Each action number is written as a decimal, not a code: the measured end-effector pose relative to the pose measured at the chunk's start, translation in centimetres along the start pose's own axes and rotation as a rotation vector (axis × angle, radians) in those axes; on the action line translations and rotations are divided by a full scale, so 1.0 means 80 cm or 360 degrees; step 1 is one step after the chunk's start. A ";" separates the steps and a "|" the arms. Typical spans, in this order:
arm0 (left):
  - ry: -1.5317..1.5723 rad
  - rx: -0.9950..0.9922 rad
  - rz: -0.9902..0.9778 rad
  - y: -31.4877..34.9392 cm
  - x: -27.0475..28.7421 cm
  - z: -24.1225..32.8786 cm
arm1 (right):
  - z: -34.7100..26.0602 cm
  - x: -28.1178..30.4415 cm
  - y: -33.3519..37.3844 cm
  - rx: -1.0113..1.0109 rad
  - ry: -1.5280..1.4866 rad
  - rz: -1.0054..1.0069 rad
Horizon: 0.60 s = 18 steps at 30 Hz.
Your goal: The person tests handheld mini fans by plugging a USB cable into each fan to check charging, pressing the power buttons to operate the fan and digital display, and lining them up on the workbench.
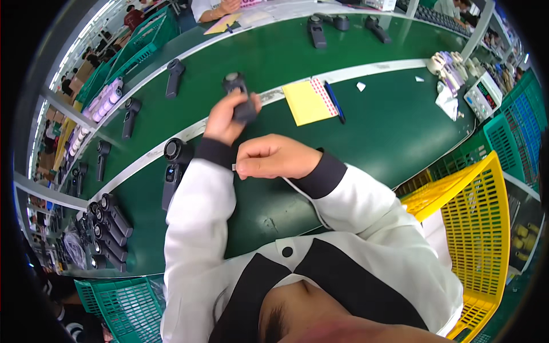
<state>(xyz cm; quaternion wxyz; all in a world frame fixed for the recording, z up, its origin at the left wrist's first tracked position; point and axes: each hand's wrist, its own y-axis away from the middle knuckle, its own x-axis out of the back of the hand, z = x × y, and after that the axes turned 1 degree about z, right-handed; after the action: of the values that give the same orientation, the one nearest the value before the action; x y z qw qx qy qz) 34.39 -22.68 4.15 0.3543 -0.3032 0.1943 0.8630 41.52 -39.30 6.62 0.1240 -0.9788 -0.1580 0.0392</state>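
My left hand [226,117] is closed around a dark grey handheld fan [245,108], held over the white strip along the bench; both are slightly blurred. My right hand [277,157] pinches the small plug end [234,167] of a white cable [300,190], which runs back under my right forearm. The plug is apart from the held fan. Beside my left forearm lies another handheld fan [170,182] with a lit display, its handle partly hidden by my sleeve. Several more dark fans [112,223] lie in a row at the left end of the bench.
On the green bench [394,114] lie a yellow notepad [306,104] and a blue pen [335,102]. At right are pale fans [449,68] and a power supply [484,96]. Beyond the strip lie spaced fans [175,77]. A yellow basket [477,228] stands by my right side; a person [214,10] sits opposite.
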 end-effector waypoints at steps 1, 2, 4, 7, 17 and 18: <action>0.0067 -0.0132 -0.0073 -0.037 0.013 0.002 | 0.005 -0.001 -0.004 0.0064 0.0122 0.0026; 0.0073 -0.0144 -0.0097 -0.048 0.009 0.006 | 0.007 0.001 -0.005 0.0069 0.0149 0.0028; 0.0073 -0.0075 0.0251 -0.066 0.002 0.011 | 0.013 -0.003 -0.005 0.0074 0.0284 0.0084; 0.0072 0.0067 0.0620 -0.064 0.003 0.023 | 0.015 -0.006 -0.006 0.0083 0.0391 0.0127; -0.3367 -0.1503 0.1105 0.194 0.095 0.041 | 0.019 -0.008 -0.004 -0.0187 0.0294 0.0259; -0.3425 -0.1372 0.1185 0.206 0.110 0.037 | 0.006 -0.009 -0.007 -0.0536 0.0066 0.0331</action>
<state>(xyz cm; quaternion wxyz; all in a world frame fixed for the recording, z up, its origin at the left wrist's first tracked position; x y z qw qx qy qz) 16.22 -27.81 2.55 -0.0646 0.5489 -0.4262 0.7162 40.61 -38.91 6.29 -0.0428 -0.9974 -0.0577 0.0046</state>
